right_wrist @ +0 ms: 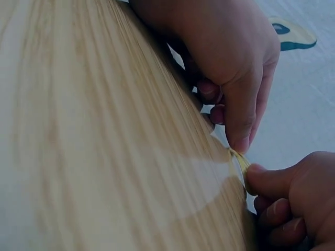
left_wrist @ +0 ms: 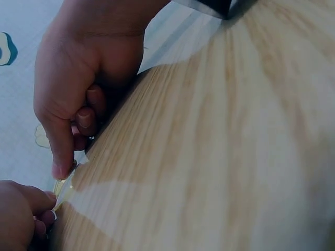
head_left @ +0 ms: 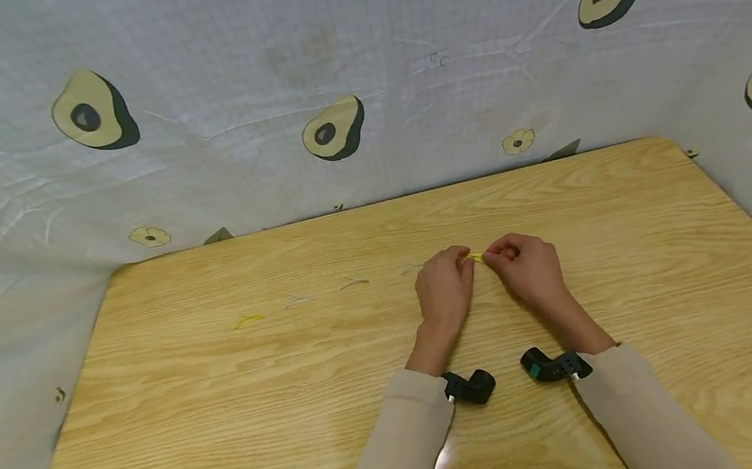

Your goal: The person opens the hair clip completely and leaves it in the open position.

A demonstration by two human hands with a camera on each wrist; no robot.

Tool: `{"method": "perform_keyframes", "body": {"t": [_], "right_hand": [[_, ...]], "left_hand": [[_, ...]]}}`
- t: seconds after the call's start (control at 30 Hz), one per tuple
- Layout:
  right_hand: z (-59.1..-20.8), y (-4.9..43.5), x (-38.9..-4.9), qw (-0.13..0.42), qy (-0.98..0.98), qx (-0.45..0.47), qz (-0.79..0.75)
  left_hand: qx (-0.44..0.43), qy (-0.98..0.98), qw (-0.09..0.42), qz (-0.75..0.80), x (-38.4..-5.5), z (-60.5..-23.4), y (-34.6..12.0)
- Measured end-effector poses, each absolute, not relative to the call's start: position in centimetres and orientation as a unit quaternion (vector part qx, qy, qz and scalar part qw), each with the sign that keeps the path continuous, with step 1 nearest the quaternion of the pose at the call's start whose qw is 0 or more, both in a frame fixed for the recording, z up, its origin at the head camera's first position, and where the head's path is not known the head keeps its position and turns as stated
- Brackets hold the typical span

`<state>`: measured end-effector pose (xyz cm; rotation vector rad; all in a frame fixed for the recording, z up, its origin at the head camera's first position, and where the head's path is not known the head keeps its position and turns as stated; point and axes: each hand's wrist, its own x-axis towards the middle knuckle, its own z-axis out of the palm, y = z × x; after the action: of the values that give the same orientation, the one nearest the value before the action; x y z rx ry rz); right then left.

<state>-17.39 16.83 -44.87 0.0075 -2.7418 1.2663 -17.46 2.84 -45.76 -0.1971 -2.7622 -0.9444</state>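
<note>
Between both hands runs a thin yellow strand (head_left: 477, 257), which looks doubled or crossed in the wrist views; its exact kind cannot be told. One end is pinched between the thumb and forefinger of my left hand (head_left: 444, 285). My right hand (head_left: 531, 270) pinches the other end the same way, a short span of yellow (right_wrist: 239, 159) showing between the fingertips. Both hands are low over the wooden table (head_left: 228, 419). Just left of my left hand lies a pale strand (head_left: 413, 268), partly hidden by that hand.
Farther left, in a row, lie a brownish crossed strand (head_left: 355, 281), a whitish one (head_left: 298, 300) and a yellow one (head_left: 248, 320). A white cloth with avocado prints (head_left: 212, 64) hangs behind the table and along its sides.
</note>
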Motion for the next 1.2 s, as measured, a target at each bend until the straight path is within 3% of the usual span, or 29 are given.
{"method": "perform_keyframes", "body": {"t": [0.43,1.2], "right_hand": [[-45.0,17.7,-17.5,0.021,-0.904,0.043,0.424],[-45.1,17.1,-15.6,0.019,-0.846,0.092,0.525]], "left_hand": [[-0.053,-0.931,0.104,-0.347,-17.4,-46.0,2.8],[-0.101,-0.864,0.202,-0.45,-15.6,-46.0,1.2]]}}
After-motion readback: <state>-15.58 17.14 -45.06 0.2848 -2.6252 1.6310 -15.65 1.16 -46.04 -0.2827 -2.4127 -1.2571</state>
